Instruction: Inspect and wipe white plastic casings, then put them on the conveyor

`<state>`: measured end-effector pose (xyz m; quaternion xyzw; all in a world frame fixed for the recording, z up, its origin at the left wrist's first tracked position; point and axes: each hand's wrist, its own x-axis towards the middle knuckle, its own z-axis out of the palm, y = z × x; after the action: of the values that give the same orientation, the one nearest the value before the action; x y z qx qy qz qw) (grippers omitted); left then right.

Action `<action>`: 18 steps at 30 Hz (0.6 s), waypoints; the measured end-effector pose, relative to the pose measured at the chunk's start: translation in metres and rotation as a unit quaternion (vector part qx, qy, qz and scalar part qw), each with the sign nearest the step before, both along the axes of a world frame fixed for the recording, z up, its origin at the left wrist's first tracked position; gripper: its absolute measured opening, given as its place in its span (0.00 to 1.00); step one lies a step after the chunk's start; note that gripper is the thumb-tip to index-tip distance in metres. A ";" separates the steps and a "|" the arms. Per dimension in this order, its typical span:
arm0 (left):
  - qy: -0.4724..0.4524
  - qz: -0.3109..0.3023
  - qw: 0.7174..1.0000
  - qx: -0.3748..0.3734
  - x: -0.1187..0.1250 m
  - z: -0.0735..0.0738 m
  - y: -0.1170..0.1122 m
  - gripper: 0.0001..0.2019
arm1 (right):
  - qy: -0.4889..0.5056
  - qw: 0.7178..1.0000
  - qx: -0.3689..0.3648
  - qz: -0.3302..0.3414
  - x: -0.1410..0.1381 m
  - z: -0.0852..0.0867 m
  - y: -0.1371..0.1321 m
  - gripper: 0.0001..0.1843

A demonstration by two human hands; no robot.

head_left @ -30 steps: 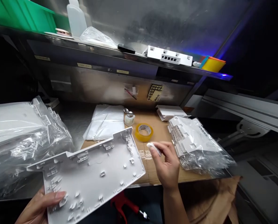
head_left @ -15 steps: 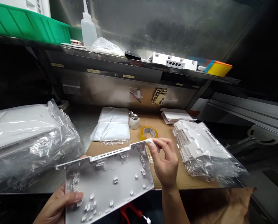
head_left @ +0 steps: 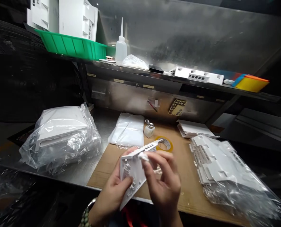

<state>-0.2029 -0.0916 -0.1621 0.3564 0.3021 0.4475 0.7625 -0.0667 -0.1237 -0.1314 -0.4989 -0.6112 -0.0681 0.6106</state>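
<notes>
My left hand [head_left: 114,186] grips a white plastic housing panel [head_left: 133,171] by its left end, thumb on the inner side among small moulded posts. The panel is tilted, with its slotted edge facing up and away. Between the thumb and fingers of my right hand [head_left: 165,181] is a small wad of white cloth or tissue [head_left: 143,156], held at the panel's upper edge. That hand hides the panel's right part. Just behind the panel lies a roll of yellowish tape [head_left: 170,145].
Plastic-wrapped white panels stand at the left [head_left: 62,126] and right [head_left: 225,167]. Clear bags [head_left: 128,129] and a small pump bottle [head_left: 149,130] sit behind the hands on cardboard [head_left: 190,195]. Above, a shelf holds a green bin [head_left: 71,45], a squeeze bottle [head_left: 121,50] and a white panel [head_left: 198,75].
The panel has turned from a broad, nearly flat view to a steep, foreshortened one. My right hand with the wad has moved from the far corner to nearer my left hand. The camera view has shifted left.
</notes>
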 end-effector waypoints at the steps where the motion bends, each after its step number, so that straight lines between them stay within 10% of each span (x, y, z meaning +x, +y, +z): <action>1: 0.003 0.000 1.000 0.025 0.004 0.001 -0.001 0.41 | -0.007 1.000 0.004 0.016 -0.006 0.001 0.002 0.14; 9: 0.008 0.039 0.998 -0.046 -0.003 0.009 0.004 0.44 | 0.041 0.993 -0.002 -0.109 0.049 -0.019 0.031 0.11; 12: 0.021 0.074 0.990 -0.119 -0.029 0.003 0.015 0.49 | 0.098 0.961 -0.104 -0.239 0.104 -0.047 0.054 0.23; 18: -0.017 0.105 0.972 -0.207 -0.075 -0.006 0.029 0.51 | 0.056 0.938 -0.252 -0.229 0.160 -0.104 0.098 0.28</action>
<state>-0.2778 -0.0623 -0.1680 0.1491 0.4113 0.4588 0.7734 0.0928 -0.0253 -0.2354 -0.7662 -0.4426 -0.0217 0.4654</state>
